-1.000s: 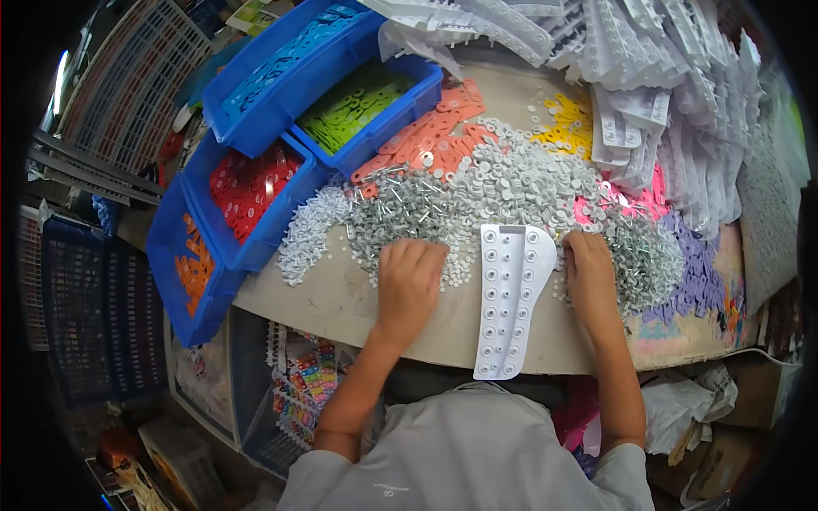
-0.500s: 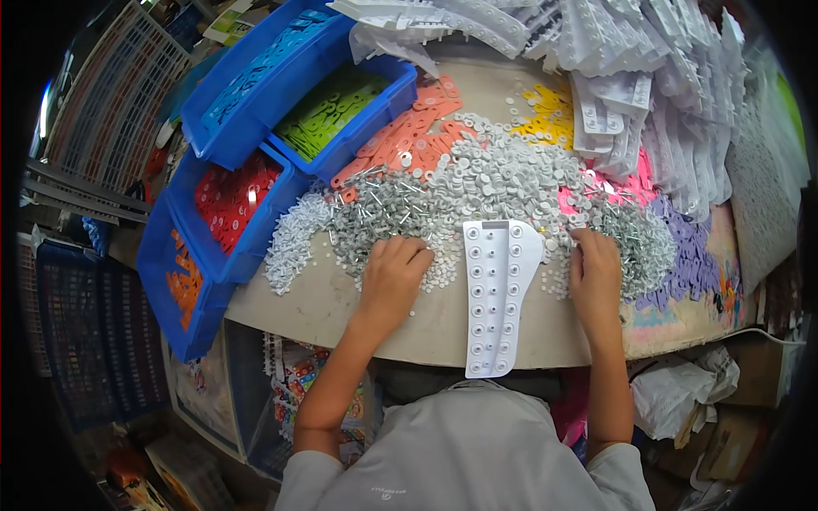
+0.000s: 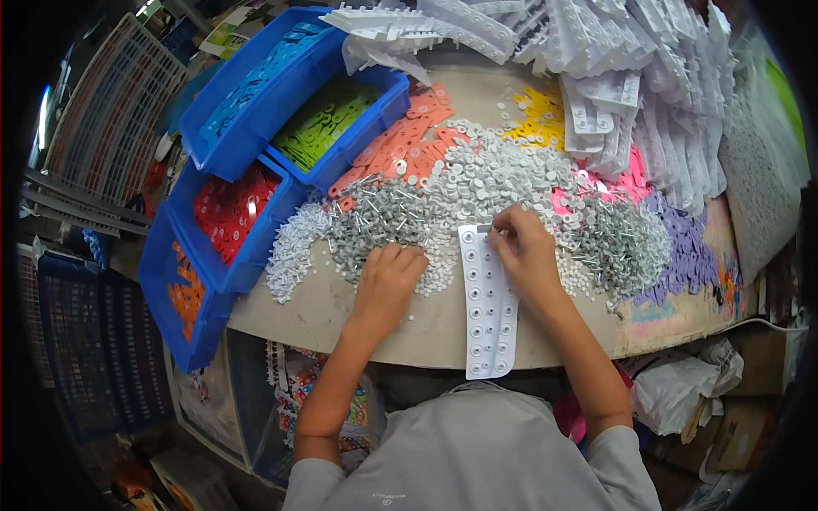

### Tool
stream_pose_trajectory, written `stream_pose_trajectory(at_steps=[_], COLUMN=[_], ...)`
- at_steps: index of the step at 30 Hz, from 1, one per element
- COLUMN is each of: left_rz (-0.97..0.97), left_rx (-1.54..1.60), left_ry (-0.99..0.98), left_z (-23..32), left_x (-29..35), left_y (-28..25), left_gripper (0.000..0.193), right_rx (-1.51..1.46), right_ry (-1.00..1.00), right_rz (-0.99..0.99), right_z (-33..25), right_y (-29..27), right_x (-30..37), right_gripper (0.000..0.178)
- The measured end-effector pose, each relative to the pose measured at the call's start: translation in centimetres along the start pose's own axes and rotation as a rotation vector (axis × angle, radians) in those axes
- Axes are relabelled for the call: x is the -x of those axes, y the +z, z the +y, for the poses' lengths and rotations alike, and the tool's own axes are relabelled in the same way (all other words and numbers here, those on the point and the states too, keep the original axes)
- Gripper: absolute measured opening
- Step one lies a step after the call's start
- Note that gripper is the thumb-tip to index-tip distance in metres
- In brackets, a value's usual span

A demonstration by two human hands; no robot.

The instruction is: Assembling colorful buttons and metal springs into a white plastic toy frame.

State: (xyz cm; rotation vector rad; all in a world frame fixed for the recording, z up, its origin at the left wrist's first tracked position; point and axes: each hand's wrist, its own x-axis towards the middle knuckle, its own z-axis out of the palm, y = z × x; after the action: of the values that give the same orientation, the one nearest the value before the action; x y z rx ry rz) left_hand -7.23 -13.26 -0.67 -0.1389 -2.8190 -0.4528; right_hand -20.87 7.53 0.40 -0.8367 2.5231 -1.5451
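Observation:
A long white plastic piece with rows of round sockets and small posts lies at the table's front edge, pointing toward me. Over its far end, my right hand is pinched, thumb against fingers. Whatever sits between those fingertips is too small to make out. To the left of the piece, my left hand rests with curled fingers at the near edge of a heap of silvery metal pins. Its fingertips are hidden among small white discs. A large mound of white round caps spreads beyond both hands.
Blue bins at left hold blue, green, red and orange flat pieces. More pins and purple pieces lie right. Coral pieces, yellow pieces and stacked white plastic parts sit farther back.
My right hand has moved left from beside the right-hand pins to the far end of the white piece. My left hand stays almost where it was.

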Motion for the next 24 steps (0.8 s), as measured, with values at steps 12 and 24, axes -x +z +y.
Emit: stream_pose_trajectory(at_steps=[12, 24], left_rz=[-0.061, 0.21], left_rx=[-0.051, 0.223], left_ry=[0.107, -0.028], left_z=[-0.3, 0.3], left_x=[-0.4, -1.7], left_y=[0.0, -0.6], left_gripper=[0.03, 0.024], right_rx=[0.378, 0.716], right_ry=[-0.313, -0.077], right_rz=[-0.03, 0.142], right_z=[-1.0, 3.4], right_y=[-0.3, -7.2], right_x=[0.7, 3.8], right_gripper=[0.021, 0.01])
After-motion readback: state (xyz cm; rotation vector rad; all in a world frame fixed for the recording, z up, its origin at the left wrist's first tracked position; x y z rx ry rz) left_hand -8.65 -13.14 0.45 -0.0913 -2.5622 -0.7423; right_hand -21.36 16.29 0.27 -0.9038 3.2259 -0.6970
